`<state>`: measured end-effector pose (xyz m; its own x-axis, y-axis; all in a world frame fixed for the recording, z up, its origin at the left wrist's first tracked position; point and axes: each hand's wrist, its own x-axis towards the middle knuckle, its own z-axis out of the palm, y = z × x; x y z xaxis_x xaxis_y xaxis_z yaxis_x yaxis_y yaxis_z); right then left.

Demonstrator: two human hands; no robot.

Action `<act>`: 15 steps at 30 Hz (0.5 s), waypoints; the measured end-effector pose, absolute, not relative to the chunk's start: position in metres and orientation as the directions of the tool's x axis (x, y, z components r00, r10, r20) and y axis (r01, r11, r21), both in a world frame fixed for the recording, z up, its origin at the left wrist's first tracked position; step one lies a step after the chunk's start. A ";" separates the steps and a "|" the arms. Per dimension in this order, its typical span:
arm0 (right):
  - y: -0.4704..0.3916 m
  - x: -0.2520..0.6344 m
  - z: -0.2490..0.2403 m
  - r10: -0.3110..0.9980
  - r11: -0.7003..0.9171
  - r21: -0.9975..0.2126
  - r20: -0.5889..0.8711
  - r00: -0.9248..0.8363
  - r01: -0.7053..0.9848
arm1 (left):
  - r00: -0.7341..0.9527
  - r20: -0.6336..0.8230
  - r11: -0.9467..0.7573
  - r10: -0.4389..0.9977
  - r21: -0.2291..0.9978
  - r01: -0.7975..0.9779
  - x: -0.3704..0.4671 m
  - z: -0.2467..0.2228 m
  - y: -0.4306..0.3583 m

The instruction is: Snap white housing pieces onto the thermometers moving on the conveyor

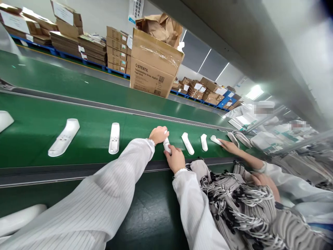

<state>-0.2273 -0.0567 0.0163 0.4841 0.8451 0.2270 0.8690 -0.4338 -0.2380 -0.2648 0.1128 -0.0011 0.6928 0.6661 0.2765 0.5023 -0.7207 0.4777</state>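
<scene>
On the green conveyor belt (137, 135) lies a slim white handheld device (167, 145), partly covered by my hands. My left hand (158, 134) closes its fingers around the device's far end. At its near end, my right hand (176, 159) grips with thumb and fingers. Similar devices with bent heads lie along the belt: one upright device (114, 138) and a larger-looking one (63, 138) to the left, and two more, a nearer one (187, 143) and a smaller one (204, 142), to the right.
A co-worker's hand (230, 147) touches another white device (215, 140) farther right. Grey cuffs with bundled cables (241, 208) are heaped beside my right arm. A large cardboard box (154, 66) stands beyond the belt. Stacked cartons (117, 48) are behind it.
</scene>
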 end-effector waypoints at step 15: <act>-0.142 -0.358 0.036 0.948 0.217 -0.448 0.307 -0.079 0.867 | 0.721 0.118 -0.710 0.682 0.342 0.616 -0.408 0.064 0.147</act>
<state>-0.3583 -0.1425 0.0363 -0.0792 0.9484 0.3070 0.8672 0.2174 -0.4480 -0.4085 0.1472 0.0642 0.7215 0.6824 0.1175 0.6158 -0.7099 0.3417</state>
